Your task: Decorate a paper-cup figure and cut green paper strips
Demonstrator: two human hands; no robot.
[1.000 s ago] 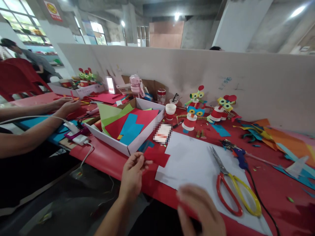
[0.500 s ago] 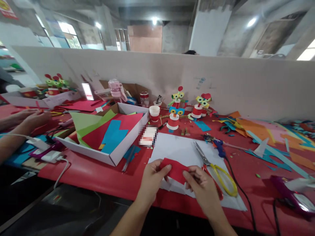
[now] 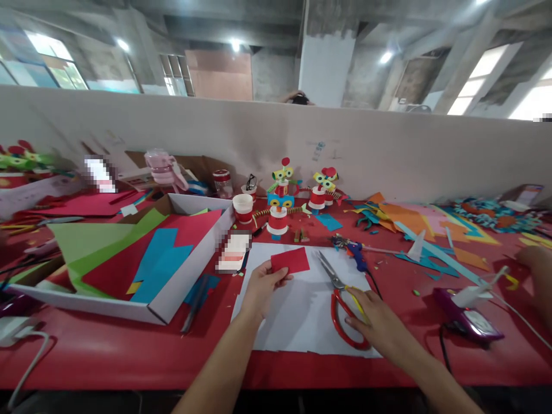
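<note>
Left hand [image 3: 260,287] pinches red paper [image 3: 296,260] over white sheet [image 3: 297,319]. Right hand [image 3: 376,321] touches scissors [image 3: 337,284] on white sheet's right side; can't tell if gripping. Best: pinch just red paper's edge.

Looks like a craft workshop, going by coloured paper scraps [image 3: 407,223], large scissors [image 3: 337,282], glue gun [image 3: 357,257] and cup figures [image 3: 278,219] on a red surface [image 3: 172,363]; raw concrete ceiling [image 3: 207,23], half-painted pillar [image 3: 328,69] beyond.
</note>
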